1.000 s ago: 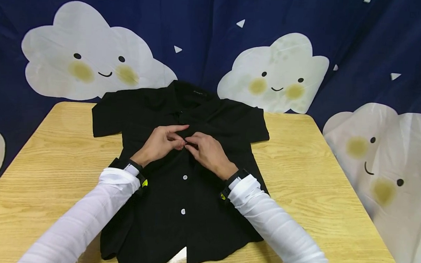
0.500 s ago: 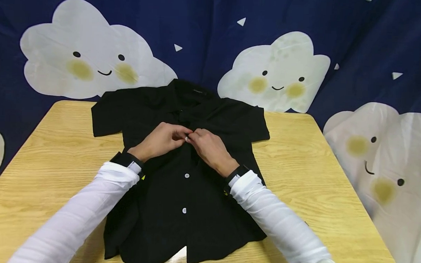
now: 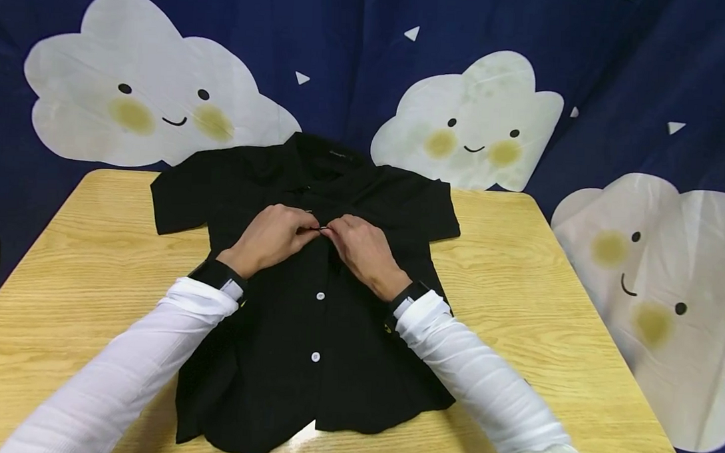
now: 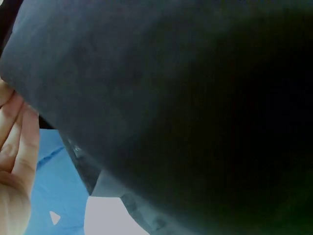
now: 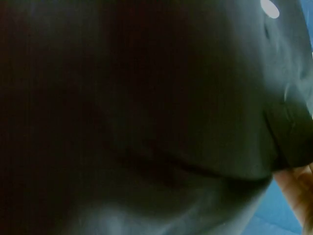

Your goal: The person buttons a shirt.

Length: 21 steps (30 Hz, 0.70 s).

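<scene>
A black short-sleeved shirt lies front up on the table, its collar at the far side. At the chest, my left hand pinches the front placket from the left. My right hand pinches the same spot from the right, fingertips nearly meeting the left ones. A thin pale edge shows between them; whether it is a button is too small to tell. Lower down sit two white buttons, the upper button and the lower button. Black cloth fills most of both wrist views, with a white button in the right one.
The wooden table extends on both sides of the shirt. Behind it hangs a dark blue curtain with white smiling clouds. Both forearms, in white sleeves with black wrist straps, reach over the shirt's sides.
Both hands have shifted slightly toward the collar, lifting the placket. The left index finger, straight a second ago, has curled in. The white spot between the fingertips has thinned to an edge.
</scene>
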Each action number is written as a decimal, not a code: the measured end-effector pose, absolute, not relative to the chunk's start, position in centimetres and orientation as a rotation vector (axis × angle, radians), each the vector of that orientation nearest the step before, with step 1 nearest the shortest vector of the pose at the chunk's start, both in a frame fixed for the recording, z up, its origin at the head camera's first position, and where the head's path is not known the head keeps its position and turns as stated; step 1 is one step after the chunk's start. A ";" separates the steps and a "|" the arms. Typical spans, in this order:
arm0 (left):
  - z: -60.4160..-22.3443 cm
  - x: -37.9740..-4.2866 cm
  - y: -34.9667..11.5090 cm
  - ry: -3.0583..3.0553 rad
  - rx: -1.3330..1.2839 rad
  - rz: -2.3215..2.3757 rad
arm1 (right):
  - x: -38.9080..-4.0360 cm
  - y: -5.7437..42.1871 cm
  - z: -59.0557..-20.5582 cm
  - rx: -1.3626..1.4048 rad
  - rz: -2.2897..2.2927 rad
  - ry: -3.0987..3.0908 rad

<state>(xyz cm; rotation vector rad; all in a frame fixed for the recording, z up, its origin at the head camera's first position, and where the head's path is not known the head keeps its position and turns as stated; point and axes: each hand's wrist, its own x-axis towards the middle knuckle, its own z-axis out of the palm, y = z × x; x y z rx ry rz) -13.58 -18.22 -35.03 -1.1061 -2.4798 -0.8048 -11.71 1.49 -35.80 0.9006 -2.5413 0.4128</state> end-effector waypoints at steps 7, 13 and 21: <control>-35.7 -13.6 -18.5 -2.431 -1.053 -0.879 | -11.0 0.5 -36.0 0.771 0.494 -2.617; -36.4 -13.6 -18.3 -2.349 -1.003 -0.875 | -10.6 -0.5 -35.5 0.672 0.610 -2.778; -36.9 -13.8 -18.6 -2.330 -1.078 -0.807 | -10.6 -0.8 -35.2 0.657 0.537 -2.928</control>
